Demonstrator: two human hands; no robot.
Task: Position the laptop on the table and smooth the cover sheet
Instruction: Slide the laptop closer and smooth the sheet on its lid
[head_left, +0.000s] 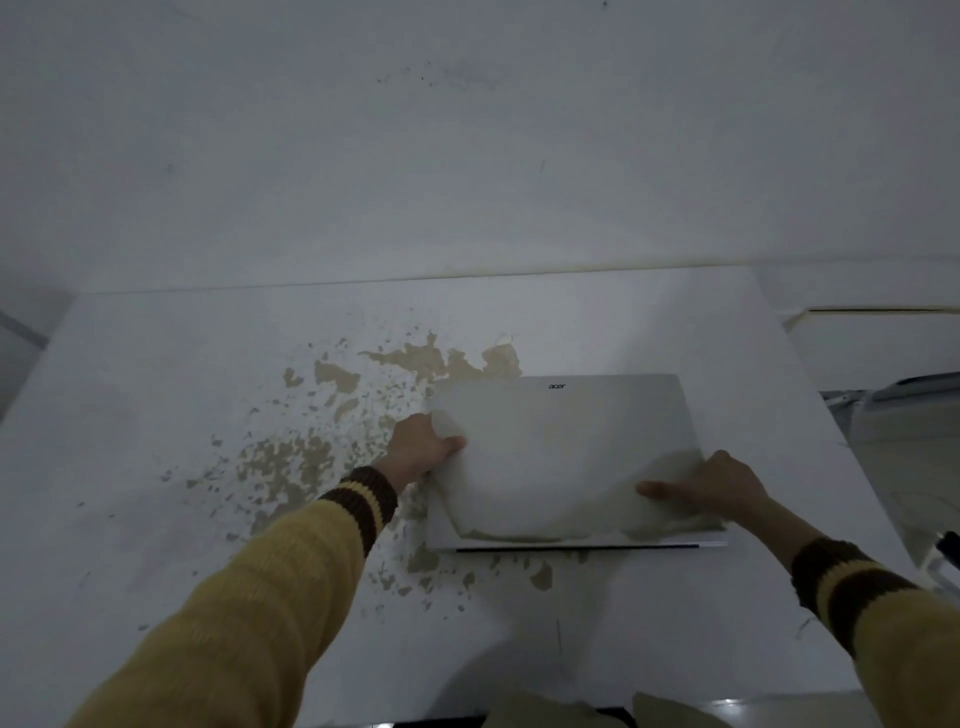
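Counter (156, 415): I log one white top, its paint flaked off in tan patches across the middle; the far edge meets a pale wall, and the near edge runs along the bottom of my view.
Left sleeve (249, 597): yellow knit with a dark brown cuff banded in yellow, reaching in from the near left corner.
Left hand (423, 447): I see it at the laptop's left edge, fingers curled under and thumb pressed on top, pinching both the sheet and the lid there.
Cover sheet (545, 467): thin, white and translucent, lying on the lid; it covers most of the lid but stops short of the far strip, and it is bunched at the left hand and wrinkled along its near edge.
Laptop (613, 387): silver and closed, lying flat on the counter right of centre, nearer the right edge than the left; the logo sits at the far edge of the lid, and the near edge shows a dark seam.
Right hand (711, 486): I see it at the near right corner of the laptop, fingers closed round the corner and thumb flat on the sheet, gripping sheet and lid together.
Right sleeve (883, 623): same yellow knit and striped cuff, entering from the near right corner.
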